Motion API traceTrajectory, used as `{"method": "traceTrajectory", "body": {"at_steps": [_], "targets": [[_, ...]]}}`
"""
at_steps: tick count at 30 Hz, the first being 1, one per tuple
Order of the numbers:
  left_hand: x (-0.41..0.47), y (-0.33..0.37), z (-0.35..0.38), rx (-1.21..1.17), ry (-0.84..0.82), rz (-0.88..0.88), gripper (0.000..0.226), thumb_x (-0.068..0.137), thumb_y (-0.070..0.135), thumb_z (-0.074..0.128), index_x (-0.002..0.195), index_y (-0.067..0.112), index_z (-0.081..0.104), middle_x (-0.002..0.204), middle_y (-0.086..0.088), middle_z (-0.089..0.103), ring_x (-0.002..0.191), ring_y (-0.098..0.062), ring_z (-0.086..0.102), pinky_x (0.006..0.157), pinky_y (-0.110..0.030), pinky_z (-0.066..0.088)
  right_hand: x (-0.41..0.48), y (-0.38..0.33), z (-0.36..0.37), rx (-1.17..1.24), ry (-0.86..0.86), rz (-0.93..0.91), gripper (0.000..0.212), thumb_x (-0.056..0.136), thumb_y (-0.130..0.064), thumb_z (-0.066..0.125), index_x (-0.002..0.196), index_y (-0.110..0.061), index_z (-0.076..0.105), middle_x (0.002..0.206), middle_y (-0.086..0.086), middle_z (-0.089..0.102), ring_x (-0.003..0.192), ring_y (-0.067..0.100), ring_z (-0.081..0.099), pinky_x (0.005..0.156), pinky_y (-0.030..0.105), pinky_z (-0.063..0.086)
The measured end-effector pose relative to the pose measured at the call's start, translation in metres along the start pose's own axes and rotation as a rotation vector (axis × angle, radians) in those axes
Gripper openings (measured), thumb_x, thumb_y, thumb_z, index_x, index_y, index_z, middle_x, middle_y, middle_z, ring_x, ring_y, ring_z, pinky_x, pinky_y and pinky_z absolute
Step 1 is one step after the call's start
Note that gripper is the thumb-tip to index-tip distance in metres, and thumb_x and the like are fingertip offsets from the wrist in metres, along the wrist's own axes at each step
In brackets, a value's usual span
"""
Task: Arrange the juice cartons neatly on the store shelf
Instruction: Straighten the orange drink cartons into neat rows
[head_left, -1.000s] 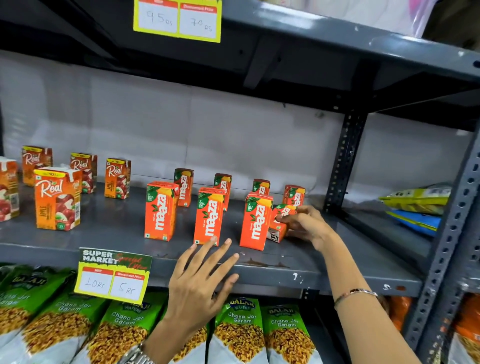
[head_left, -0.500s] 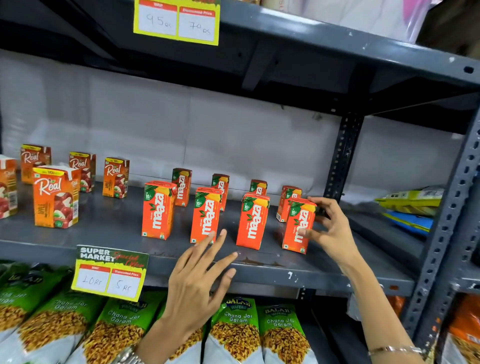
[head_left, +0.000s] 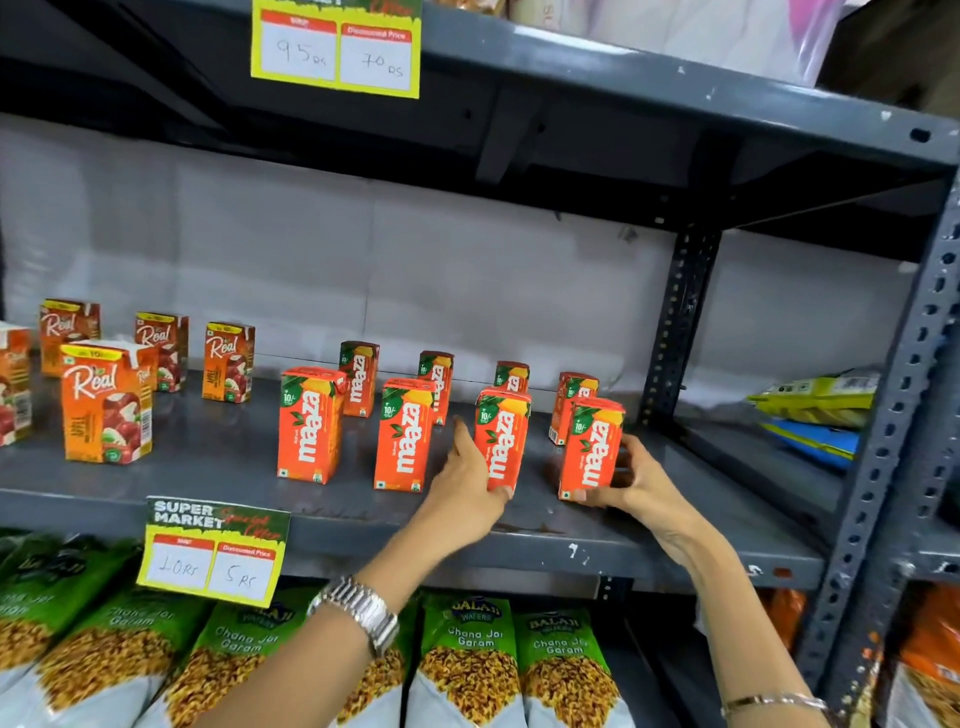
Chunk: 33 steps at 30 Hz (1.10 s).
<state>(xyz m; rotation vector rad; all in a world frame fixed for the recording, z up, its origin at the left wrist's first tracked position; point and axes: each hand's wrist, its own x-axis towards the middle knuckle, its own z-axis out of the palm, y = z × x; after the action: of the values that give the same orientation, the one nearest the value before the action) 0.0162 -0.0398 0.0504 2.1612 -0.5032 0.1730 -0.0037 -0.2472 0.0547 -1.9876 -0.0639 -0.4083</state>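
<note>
Orange Maaza juice cartons stand upright in two rows on the grey shelf (head_left: 208, 467). In the front row, my left hand (head_left: 470, 480) grips the third carton (head_left: 503, 436) from its left side. My right hand (head_left: 631, 475) holds the fourth, rightmost front carton (head_left: 592, 449) at its base and right side. Two more front cartons (head_left: 310, 423) (head_left: 404, 434) stand free to the left. Several smaller-looking Maaza cartons (head_left: 359, 376) line the back row. Orange Real cartons (head_left: 106, 402) stand at the shelf's left end.
A dark perforated upright (head_left: 675, 332) ends this bay; yellow and blue packets (head_left: 815, 402) lie on the shelf beyond it. A price tag (head_left: 213, 551) hangs on the shelf's front edge. Green Chana Jor Garam bags (head_left: 475, 654) fill the shelf below. Another shelf (head_left: 571, 78) is overhead.
My left hand rose from below the shelf edge and took hold of the third front carton. My right hand stood the fallen carton upright and now holds it at the row's right end.
</note>
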Motion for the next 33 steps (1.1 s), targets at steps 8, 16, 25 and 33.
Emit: {"method": "traceTrajectory", "body": {"at_steps": [8,16,25,33], "targets": [[0.016,-0.003,-0.011,-0.082,-0.1,0.06,0.074,0.072,0.029,0.077,0.131,0.014,0.035,0.134,-0.007,0.052,0.118,-0.022,0.052,0.101,-0.039,0.042,0.0,0.005,-0.01,-0.01,0.012,0.017,0.07,0.064,-0.003,0.078,0.12,-0.02,0.04,0.116,0.008,0.06,0.102,0.02,0.059,0.079,0.025,0.047],[0.017,-0.011,-0.009,-0.139,-0.115,0.116,0.064,0.071,0.032,0.077,0.121,0.019,0.041,0.124,-0.003,0.059,0.107,-0.017,0.058,0.097,-0.036,0.045,-0.004,0.005,-0.013,0.05,0.092,0.046,0.065,0.064,0.001,0.073,0.115,-0.019,0.039,0.103,0.003,0.061,0.094,0.017,0.059,0.075,0.026,0.046],[0.019,-0.011,-0.011,-0.18,-0.141,0.116,0.064,0.071,0.027,0.077,0.123,0.019,0.041,0.126,-0.004,0.058,0.102,-0.013,0.056,0.092,-0.029,0.044,-0.005,0.002,-0.011,0.01,0.105,0.065,0.061,0.071,0.003,0.069,0.118,-0.017,0.035,0.099,-0.003,0.059,0.09,0.012,0.06,0.073,0.024,0.047],[0.02,-0.014,-0.009,-0.15,-0.145,0.132,0.069,0.072,0.029,0.076,0.129,0.019,0.038,0.131,-0.004,0.055,0.115,-0.019,0.054,0.102,-0.04,0.042,-0.009,-0.003,-0.011,-0.01,0.056,0.086,0.066,0.072,0.002,0.07,0.121,-0.018,0.03,0.103,-0.002,0.058,0.092,0.011,0.06,0.076,0.025,0.047]]}}
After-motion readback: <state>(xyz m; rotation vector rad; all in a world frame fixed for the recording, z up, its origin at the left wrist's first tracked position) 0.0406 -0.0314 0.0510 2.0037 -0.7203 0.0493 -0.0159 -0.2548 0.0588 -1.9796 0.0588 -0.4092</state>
